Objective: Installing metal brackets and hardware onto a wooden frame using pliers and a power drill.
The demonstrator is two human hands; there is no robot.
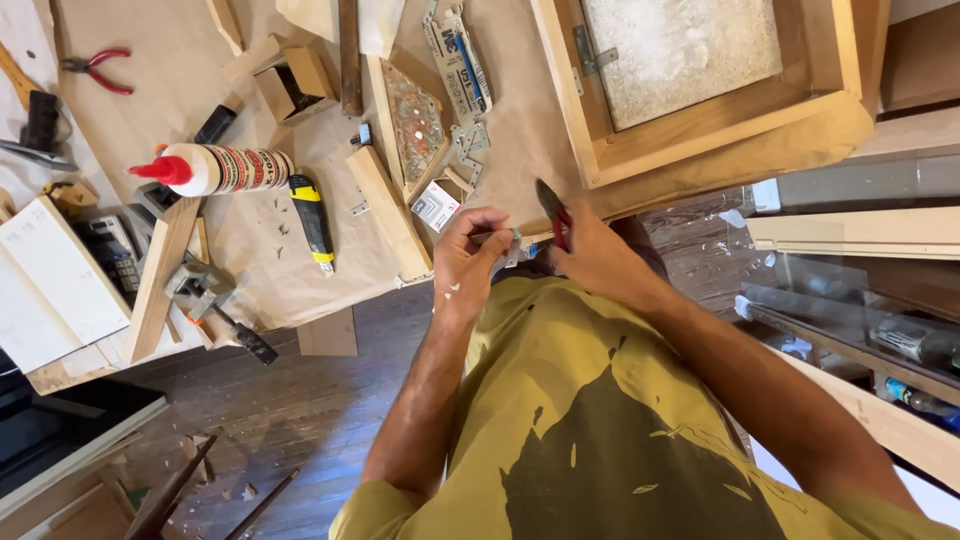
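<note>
The small metal hinge (512, 238) sits pinched between the fingertips of the left hand (462, 262), held in the air just off the near edge of the workbench (200, 60). It is not yet fixed to anything. The right hand (598, 258) is wrapped tight round the red handle of a tool (551, 208), whose dark end points toward the bench; I cannot tell what kind of tool it is.

Largest first: one wooden cabinet frame (700, 130) lies at the bench's far right corner, with one hinge already on its left rail, so judging from that, part of the fitting looks done and this piece is left. Several loose wood strips lie about the middle. One glue bottle (215, 168) with a red tip rests toward the left edge, one yellow-and-black utility knife (311, 220) beside it, and one pair of red pliers (95, 68) near the far left corner. A few more small hinges (468, 140) are scattered mid-bench.
</note>
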